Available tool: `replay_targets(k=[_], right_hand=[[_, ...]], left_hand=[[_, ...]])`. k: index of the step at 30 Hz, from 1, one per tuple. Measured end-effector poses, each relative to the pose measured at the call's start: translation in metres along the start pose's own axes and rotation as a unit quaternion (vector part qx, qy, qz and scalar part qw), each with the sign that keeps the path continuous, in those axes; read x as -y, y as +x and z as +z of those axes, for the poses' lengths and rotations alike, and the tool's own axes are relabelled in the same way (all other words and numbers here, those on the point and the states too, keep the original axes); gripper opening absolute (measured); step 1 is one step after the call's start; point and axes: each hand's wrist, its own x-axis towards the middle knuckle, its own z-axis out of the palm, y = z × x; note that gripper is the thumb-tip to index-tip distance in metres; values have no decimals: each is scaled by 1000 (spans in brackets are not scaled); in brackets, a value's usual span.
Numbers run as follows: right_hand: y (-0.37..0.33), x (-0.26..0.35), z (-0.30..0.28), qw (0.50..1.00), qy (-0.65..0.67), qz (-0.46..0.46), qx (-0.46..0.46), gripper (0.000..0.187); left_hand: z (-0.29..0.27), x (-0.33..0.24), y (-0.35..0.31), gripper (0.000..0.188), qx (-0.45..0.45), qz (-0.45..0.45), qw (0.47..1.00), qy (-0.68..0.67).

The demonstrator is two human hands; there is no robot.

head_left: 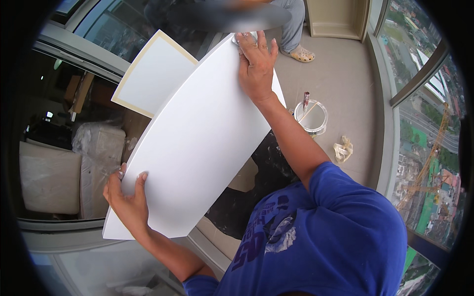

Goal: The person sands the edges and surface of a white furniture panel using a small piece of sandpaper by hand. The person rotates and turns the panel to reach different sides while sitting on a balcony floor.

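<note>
A large white panel (pixel 197 123) with one curved edge lies tilted across my lap. My left hand (pixel 129 200) grips its lower left edge, thumb on the white face and fingers curled round the rim. At the panel's far upper end, my right hand (pixel 257 66) presses down with fingers bent over a small whitish piece (pixel 238 40). That piece is mostly covered by the fingers; it could be a cloth or sanding paper, I cannot tell which. Behind the curved edge stands a smaller white panel (pixel 153 74) with a pale yellow border.
On the floor to the right is a white bucket (pixel 323 118) with a paint-stained handle in it. A crumpled pale rag (pixel 343 149) lies nearby. Another person's clog (pixel 299 54) shows at the top. Plastic-wrapped cushions (pixel 49 177) sit left, beyond a window frame. Tall windows line the right.
</note>
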Motion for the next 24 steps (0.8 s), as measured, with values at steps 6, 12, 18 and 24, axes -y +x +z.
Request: replay_targets(k=[6,12,18,24], right_hand=[[-22,43,-10,988,16,-112,100,53],[5,-10,5,1000,1,-18,1,52],[-38,57,-9,986,53,-97,128,56],[16,-38,6,999,-39,5,-7,55]], left_hand=[[3,2,-4,49,5,-19,1000,-8],[4,-7,-1,49,-3,-12,1000,-19],[4,-1,-4,47,-5,-14,1000,5],[3,-2,-4,46,-15,3,1000,-11]])
